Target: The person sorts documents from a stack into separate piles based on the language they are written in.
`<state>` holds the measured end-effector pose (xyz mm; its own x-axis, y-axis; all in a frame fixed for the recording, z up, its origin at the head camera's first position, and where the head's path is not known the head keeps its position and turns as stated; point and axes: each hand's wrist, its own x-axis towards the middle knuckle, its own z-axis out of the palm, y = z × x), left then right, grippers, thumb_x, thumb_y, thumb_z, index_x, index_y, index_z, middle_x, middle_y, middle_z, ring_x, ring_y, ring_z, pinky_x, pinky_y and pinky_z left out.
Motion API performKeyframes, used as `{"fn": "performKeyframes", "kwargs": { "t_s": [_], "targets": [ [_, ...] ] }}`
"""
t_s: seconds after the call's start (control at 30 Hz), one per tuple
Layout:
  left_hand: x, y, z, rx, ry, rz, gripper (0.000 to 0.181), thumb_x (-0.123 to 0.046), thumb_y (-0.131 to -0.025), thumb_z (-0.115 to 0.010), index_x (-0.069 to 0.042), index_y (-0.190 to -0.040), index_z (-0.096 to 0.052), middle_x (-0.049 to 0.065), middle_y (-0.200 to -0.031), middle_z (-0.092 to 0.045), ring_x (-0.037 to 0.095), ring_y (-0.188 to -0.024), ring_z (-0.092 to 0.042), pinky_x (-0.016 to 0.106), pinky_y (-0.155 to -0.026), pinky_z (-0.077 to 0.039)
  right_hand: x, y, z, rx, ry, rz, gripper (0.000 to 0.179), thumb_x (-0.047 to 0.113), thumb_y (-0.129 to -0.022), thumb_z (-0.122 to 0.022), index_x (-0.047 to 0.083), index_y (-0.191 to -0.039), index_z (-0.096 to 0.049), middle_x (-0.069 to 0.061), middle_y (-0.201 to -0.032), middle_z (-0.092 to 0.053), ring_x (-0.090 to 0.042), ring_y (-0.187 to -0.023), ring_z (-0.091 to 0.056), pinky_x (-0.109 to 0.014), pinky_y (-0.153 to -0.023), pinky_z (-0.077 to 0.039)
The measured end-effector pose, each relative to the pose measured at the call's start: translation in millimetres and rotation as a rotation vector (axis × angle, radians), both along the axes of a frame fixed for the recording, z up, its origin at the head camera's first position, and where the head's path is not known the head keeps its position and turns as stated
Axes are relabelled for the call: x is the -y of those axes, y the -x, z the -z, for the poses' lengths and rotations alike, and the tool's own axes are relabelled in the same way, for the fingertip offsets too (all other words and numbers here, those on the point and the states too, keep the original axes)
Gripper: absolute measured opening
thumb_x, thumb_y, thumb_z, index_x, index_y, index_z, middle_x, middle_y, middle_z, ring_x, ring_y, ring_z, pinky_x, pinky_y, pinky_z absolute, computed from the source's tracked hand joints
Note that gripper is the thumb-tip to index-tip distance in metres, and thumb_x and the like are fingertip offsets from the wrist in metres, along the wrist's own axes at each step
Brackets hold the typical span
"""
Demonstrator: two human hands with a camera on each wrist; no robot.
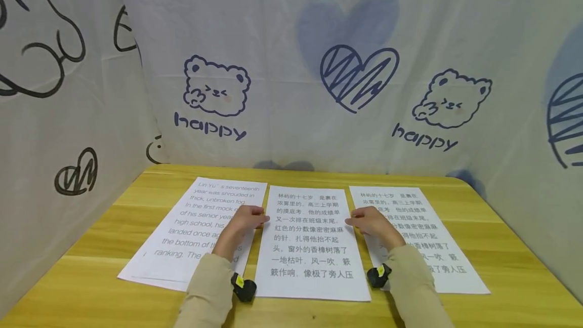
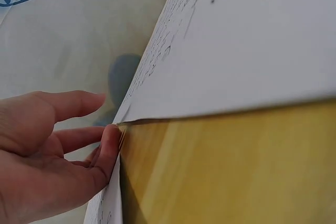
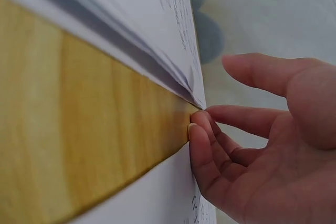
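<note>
A stack of white paper (image 1: 309,247) printed with Chinese characters lies in the middle of the table, between my two hands. My left hand (image 1: 246,222) is at its left edge. In the left wrist view, the fingertips (image 2: 111,132) are right at the paper's edge, with the thumb raised apart. My right hand (image 1: 371,224) is at the opposite edge. In the right wrist view, its index fingertip (image 3: 210,109) meets the corner of the layered sheets (image 3: 176,72), and the thumb stands away from the fingers. Neither hand pinches the paper.
Left of the middle stack lie sheets of English text (image 1: 191,227), partly under my left forearm. Another Chinese-printed paper (image 1: 455,280) lies on the right, under my right forearm. A wooden table (image 1: 514,267) carries everything, with a white printed curtain (image 1: 291,130) behind it.
</note>
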<state>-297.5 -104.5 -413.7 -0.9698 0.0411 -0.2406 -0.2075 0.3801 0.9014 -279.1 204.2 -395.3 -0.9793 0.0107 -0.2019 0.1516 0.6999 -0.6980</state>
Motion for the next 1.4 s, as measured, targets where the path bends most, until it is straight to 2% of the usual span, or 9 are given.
{"fn": "performKeyframes", "kwargs": {
  "t_s": [0.37,0.6,0.73,0.83,1.13,1.17,1.27,1.33,1.4],
  "targets": [
    [1.1,0.2,0.6,-0.024,0.071,0.029,0.046,-0.012,-0.090,-0.065,0.008,-0.130,-0.054,0.019,-0.118,-0.060,0.029,-0.102,-0.057,0.044,-0.096,-0.042,0.2,3.2,8.5,-0.033,-0.016,-0.007,0.053,0.019,-0.092,-0.063,-0.011,-0.133,-0.049,-0.023,-0.123,-0.056,-0.022,-0.081,-0.053,-0.038,-0.080,-0.045],
    [0.0,-0.5,1.4,-0.020,0.111,0.035,0.043,-0.015,-0.090,-0.066,0.005,-0.127,-0.058,0.013,-0.107,-0.061,0.025,-0.094,-0.054,0.039,-0.086,-0.045,3.6,2.2,7.9,-0.051,-0.039,-0.024,0.051,0.017,-0.090,-0.064,-0.012,-0.130,-0.051,-0.026,-0.126,-0.054,-0.025,-0.088,-0.054,-0.041,-0.082,-0.046],
    [-0.3,0.4,1.8,-0.022,0.118,0.032,0.041,-0.016,-0.090,-0.066,0.004,-0.126,-0.060,0.012,-0.103,-0.061,0.024,-0.090,-0.054,0.037,-0.082,-0.044,4.0,1.2,7.0,-0.047,-0.039,-0.032,0.052,0.017,-0.091,-0.063,-0.012,-0.132,-0.050,-0.028,-0.130,-0.051,-0.028,-0.097,-0.054,-0.044,-0.089,-0.045],
    [-0.8,0.4,1.7,-0.025,0.118,0.035,0.041,-0.016,-0.091,-0.065,0.004,-0.126,-0.060,0.012,-0.103,-0.061,0.023,-0.090,-0.054,0.036,-0.082,-0.044,4.4,0.6,6.9,-0.046,-0.037,-0.036,0.053,0.018,-0.091,-0.064,-0.012,-0.132,-0.050,-0.028,-0.132,-0.050,-0.030,-0.104,-0.053,-0.047,-0.094,-0.043],
    [-2.7,-1.7,0.0,-0.033,0.122,0.051,0.043,-0.016,-0.092,-0.064,0.005,-0.128,-0.058,0.014,-0.112,-0.061,0.023,-0.090,-0.055,0.036,-0.082,-0.045,6.4,-0.7,7.3,-0.027,-0.008,-0.010,0.052,0.018,-0.090,-0.064,-0.011,-0.132,-0.051,-0.027,-0.131,-0.051,-0.032,-0.112,-0.051,-0.051,-0.100,-0.038],
    [-2.9,-1.7,-0.1,-0.034,0.124,0.051,0.043,-0.016,-0.092,-0.064,0.005,-0.128,-0.058,0.014,-0.113,-0.061,0.023,-0.090,-0.055,0.036,-0.082,-0.045,6.3,-0.8,7.4,-0.028,-0.005,-0.009,0.051,0.018,-0.090,-0.065,-0.010,-0.131,-0.052,-0.026,-0.130,-0.052,-0.032,-0.111,-0.051,-0.050,-0.100,-0.038],
    [-3.3,-2.0,-0.4,-0.043,0.131,0.058,0.043,-0.015,-0.092,-0.064,0.006,-0.128,-0.058,0.015,-0.114,-0.061,0.023,-0.089,-0.054,0.034,-0.080,-0.045,6.3,-1.2,7.0,-0.043,0.010,-0.022,0.036,0.017,-0.089,-0.065,-0.006,-0.117,-0.062,-0.020,-0.110,-0.059,-0.027,-0.097,-0.052,-0.041,-0.087,-0.043],
    [-3.9,-2.6,-0.8,-0.058,0.141,0.064,0.038,-0.015,-0.092,-0.063,0.005,-0.125,-0.061,0.013,-0.106,-0.062,0.021,-0.084,-0.053,0.032,-0.076,-0.045,6.4,-0.9,7.4,-0.052,0.015,-0.028,0.023,0.016,-0.089,-0.066,-0.002,-0.102,-0.065,-0.013,-0.094,-0.058,-0.024,-0.085,-0.049,-0.036,-0.076,-0.040],
    [-5.3,-3.0,-1.4,-0.071,0.147,0.063,0.032,-0.015,-0.091,-0.063,0.004,-0.117,-0.065,0.012,-0.098,-0.061,0.020,-0.080,-0.051,0.030,-0.072,-0.043,6.3,-0.8,7.6,-0.057,0.014,-0.030,0.017,0.017,-0.089,-0.066,0.001,-0.096,-0.064,-0.009,-0.088,-0.055,-0.022,-0.081,-0.047,-0.034,-0.072,-0.037]
  ]
}}
